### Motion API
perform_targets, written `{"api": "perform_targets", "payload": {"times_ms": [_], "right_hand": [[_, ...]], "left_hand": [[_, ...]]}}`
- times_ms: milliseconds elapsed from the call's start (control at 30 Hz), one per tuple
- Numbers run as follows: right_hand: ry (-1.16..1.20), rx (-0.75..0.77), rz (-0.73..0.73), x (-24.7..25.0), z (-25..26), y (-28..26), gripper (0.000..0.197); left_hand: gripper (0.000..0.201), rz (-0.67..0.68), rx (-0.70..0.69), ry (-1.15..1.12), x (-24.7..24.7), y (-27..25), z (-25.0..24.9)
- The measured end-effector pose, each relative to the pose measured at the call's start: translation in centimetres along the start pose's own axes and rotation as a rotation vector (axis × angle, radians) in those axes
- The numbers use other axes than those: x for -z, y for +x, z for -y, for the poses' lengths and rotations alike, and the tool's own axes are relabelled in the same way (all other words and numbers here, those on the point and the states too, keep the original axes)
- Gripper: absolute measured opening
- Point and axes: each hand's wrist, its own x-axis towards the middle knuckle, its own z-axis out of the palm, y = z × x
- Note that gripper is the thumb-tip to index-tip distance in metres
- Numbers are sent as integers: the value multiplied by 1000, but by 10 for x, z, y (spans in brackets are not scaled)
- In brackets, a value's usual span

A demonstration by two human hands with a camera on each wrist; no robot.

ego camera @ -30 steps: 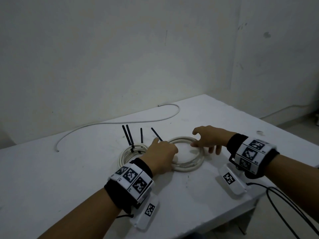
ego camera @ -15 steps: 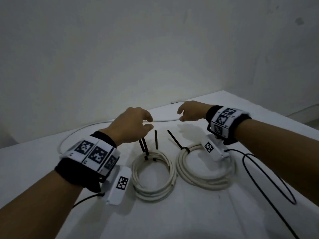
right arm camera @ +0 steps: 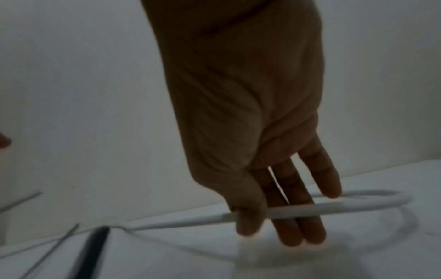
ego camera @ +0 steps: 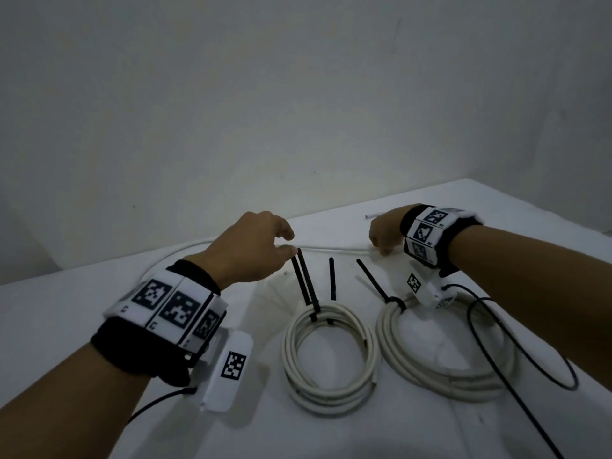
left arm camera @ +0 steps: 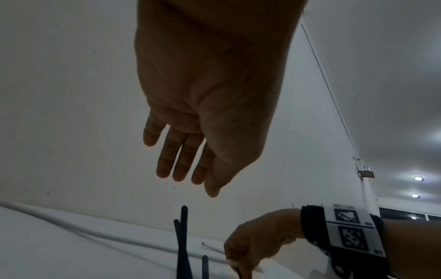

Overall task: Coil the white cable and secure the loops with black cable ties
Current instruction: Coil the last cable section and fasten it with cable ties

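Note:
A loose white cable (ego camera: 331, 248) lies along the back of the table. My right hand (ego camera: 381, 248) pinches it between thumb and fingers near its right bend, as the right wrist view shows (right arm camera: 274, 226) with the cable (right arm camera: 334, 207) lifted slightly. My left hand (ego camera: 286, 241) hovers just above the same cable further left, fingers straight and holding nothing (left arm camera: 188, 179). In front lie two white coils, the left coil (ego camera: 331, 402) and the right coil (ego camera: 447, 385). Each coil is bound with black cable ties (ego camera: 304, 279) whose tails point to the wall.
The white table (ego camera: 82, 326) ends at a grey wall close behind the cable. A thin black lead (ego camera: 496, 367) from my right wrist camera loops over the right coil. The table's right edge runs behind my right forearm.
Both hands left the coils and went back to the loose cable. The right hand has now pinched it; the left has come down close over it.

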Motion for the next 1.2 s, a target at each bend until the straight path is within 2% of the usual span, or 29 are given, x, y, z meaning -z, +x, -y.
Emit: {"api": "perform_targets", "payload": {"times_ms": [33, 67, 200, 300, 367, 433, 533, 567, 600, 633, 700, 833, 867, 967, 1033, 1100, 1133, 1200], "right_hand": [[45, 34, -22, 4, -3, -11, 15], [129, 69, -80, 11, -6, -25, 9], [383, 179, -460, 58, -11, -96, 14], [470, 267, -727, 94, -1, -163, 20], [397, 326, -893, 113, 10, -208, 16], [311, 359, -1058, 128, 20, -249, 10], [301, 373, -1266, 143, 32, -307, 9], [331, 386, -1308, 144, 34, -323, 8], [384, 406, -1322, 142, 36, -335, 7], [463, 439, -1311, 138, 38, -344, 7], [689, 513, -1187, 118, 44, -350, 11], [1218, 596, -631, 42, 56, -327, 25], [1382, 608, -549, 23, 61, -320, 28], [1878, 537, -456, -17, 81, -303, 35], [2191, 535, -346, -27, 94, -297, 40], [2470, 552, -275, -29, 104, -293, 43], [2575, 545, -283, -28, 107, -292, 43], [2724, 517, -336, -25, 113, -286, 43]], "left_hand": [[39, -1, 3, -1, 3, -6, -1], [41, -1, 8, 1, 6, -12, -2], [57, -50, 25, -11, 26, -37, -9], [74, -188, 34, -94, 48, -54, -16], [81, -338, 33, -198, 66, -66, -23], [75, -468, 16, -317, 85, -79, -31], [36, -632, -60, -523, 109, -101, -39], [30, -680, -103, -629, 115, -109, -42], [36, -710, -120, -723, 121, -117, -45], [41, -716, -115, -804, 124, -126, -48], [42, -642, -71, -970, 127, -144, -51], [39, -318, 66, -1285, 110, -172, -41], [37, -255, 99, -1348, 102, -177, -37], [33, -136, 156, -1514, 75, -191, -35], [34, -143, 202, -1556, 54, -198, -38], [34, -212, 230, -1524, 36, -203, -42], [32, -274, 221, -1441, 29, -206, -44], [31, -397, 183, -1132, 19, -212, -46]]}}
